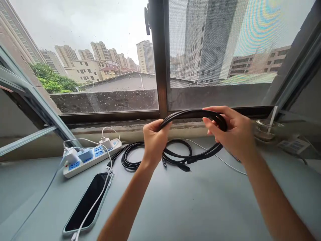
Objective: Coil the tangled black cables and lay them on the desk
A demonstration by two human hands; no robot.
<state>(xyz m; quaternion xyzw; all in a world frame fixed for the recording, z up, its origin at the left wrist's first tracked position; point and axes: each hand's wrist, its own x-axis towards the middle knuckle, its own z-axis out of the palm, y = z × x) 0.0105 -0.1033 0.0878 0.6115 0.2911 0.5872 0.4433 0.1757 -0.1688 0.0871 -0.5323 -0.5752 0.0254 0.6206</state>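
A black cable [190, 113], looped into a coil, is held up above the table between my two hands. My left hand [155, 137] is closed round the coil's left side, thumb on top. On its right side my right hand [232, 130] has the loops between thumb and fingers. A connector end [192, 161] of black cable hangs at the lower part of the coil. Behind my left hand, another coiled black cable [131, 165] lies on the table, with a black plug [185, 167] and other cable ends nearby; which belongs to which coil I cannot tell.
A white power strip [92, 162] with chargers plugged in stands at the left. In front of it lies a phone [87, 204], crossed by a white cord [96, 199]. A lidded cup with a straw [267, 130] stands back right. Windows [162, 67] rise behind the table [200, 207].
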